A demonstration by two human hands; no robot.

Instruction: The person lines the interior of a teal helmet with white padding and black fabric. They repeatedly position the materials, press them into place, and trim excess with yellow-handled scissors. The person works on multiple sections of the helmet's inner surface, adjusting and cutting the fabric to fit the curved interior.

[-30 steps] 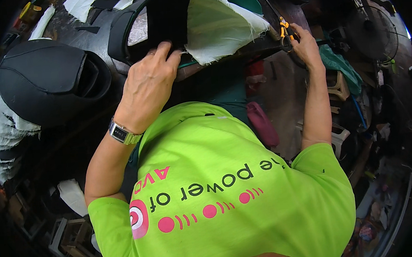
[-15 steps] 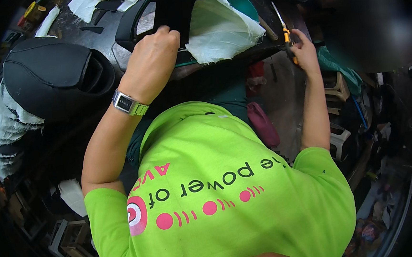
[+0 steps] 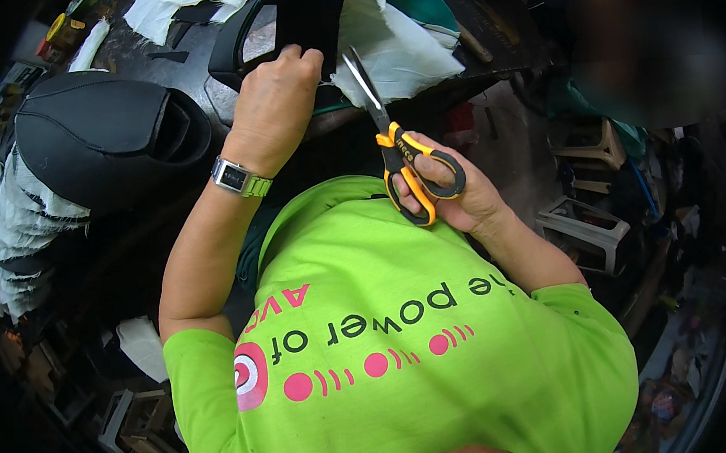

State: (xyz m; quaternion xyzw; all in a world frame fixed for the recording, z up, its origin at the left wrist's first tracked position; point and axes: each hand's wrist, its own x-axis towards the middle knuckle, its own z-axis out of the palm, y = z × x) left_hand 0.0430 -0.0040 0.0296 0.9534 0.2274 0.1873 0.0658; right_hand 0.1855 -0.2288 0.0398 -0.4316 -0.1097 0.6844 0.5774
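Note:
My right hand [image 3: 452,182] grips a pair of scissors [image 3: 397,169] with orange-and-black handles. The fingers are in the loops, and the blades point up and away, with their tips against the white cloth. In my left hand [image 3: 278,93], closed in a fist, is the near edge of a black shaped piece [image 3: 306,20] with a window-like opening; the gripped edge is hidden under the fingers. White frayed cloth [image 3: 398,60] spreads out from the right side of that piece, over the table's near edge.
A black padded, rounded piece [image 3: 90,119] with white frayed cloth [image 3: 30,220] under it stands at the left. A green bowl [image 3: 419,4] and a wooden-handled tool [image 3: 474,44] lie at the far right of the table. Plastic stools [image 3: 586,228] stand at the right.
The scissors were at the table's right edge in my right hand; now they are in front of me, beside the white cloth. My left hand keeps its hold on the black piece.

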